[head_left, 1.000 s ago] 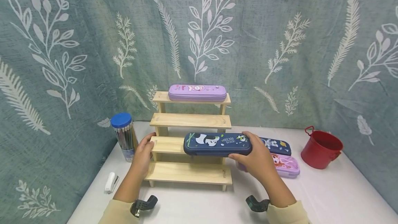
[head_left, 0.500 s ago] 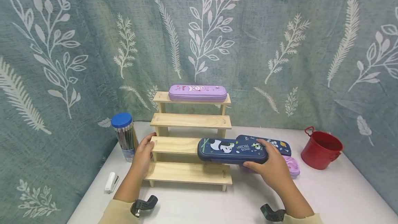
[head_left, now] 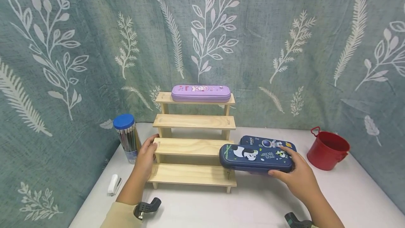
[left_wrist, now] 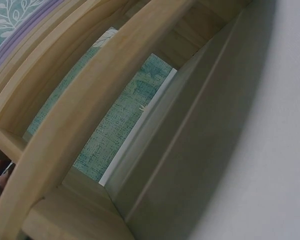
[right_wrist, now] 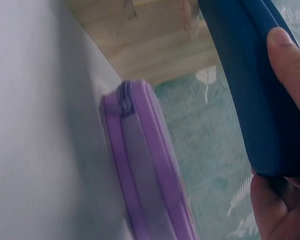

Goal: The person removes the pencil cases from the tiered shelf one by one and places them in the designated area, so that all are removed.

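Note:
My right hand grips the right end of a dark blue panda pencil case, thumb in front and fingers over the far side. In the right wrist view, that blue case hangs above a pink-purple zipped pencil case on the table. The head view hides nearly all of this lower case. Behind the panda case lies a navy space-print pencil case, partly covered. My left hand holds the left end of a wooden step shelf at its second-lowest board. A lilac pencil case rests on the top board.
A red metal bucket stands at the far right. On the left are a blue-lidded tub of pencils and a white stapler. A leaf-patterned green cloth hangs behind the white table.
My right hand has carried the panda pencil case rightward and down, from before the shelf's boards to over the cases at its right. The left hand stays on the shelf.

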`<state>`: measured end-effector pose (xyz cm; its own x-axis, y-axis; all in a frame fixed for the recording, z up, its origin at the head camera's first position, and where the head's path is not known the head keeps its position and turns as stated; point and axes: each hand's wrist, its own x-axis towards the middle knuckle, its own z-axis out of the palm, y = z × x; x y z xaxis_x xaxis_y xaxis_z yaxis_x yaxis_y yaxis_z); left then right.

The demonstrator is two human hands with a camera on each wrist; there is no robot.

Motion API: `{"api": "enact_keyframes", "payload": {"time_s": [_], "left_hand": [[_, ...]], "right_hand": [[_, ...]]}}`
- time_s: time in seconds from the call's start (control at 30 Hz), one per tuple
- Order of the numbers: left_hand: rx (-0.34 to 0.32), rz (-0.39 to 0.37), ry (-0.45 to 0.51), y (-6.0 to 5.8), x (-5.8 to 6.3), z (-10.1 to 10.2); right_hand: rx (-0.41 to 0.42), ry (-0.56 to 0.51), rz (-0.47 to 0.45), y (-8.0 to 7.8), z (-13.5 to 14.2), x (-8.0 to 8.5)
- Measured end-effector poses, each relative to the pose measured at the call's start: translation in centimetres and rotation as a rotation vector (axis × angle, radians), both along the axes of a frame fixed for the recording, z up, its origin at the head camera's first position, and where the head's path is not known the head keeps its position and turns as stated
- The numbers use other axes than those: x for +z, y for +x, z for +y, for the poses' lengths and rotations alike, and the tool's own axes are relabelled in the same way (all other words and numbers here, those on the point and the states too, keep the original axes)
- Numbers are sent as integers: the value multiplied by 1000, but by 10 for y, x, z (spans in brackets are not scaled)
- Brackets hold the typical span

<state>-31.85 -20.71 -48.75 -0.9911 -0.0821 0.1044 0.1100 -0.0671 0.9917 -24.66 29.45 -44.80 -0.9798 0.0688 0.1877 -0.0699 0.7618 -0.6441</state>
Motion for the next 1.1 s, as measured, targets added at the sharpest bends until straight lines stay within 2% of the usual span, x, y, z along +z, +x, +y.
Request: {"api": "enact_keyframes", "payload": {"time_s": [0.37, 0.73, 1.0, 1.1], "left_hand": [[8, -9, 8, 0, -1, 0], [22, -13, -3, 1, -2, -2], [10, -13, 6, -2, -1, -2], [9, -10, -3, -2, 0, -2]], "right_hand": [[-54, -40, -41, 10, 36, -12], [-118, -4, -258, 13, 65, -19], [-102, 91, -368, 18, 79, -27], [-79, 133, -378, 18, 81, -27]]}}
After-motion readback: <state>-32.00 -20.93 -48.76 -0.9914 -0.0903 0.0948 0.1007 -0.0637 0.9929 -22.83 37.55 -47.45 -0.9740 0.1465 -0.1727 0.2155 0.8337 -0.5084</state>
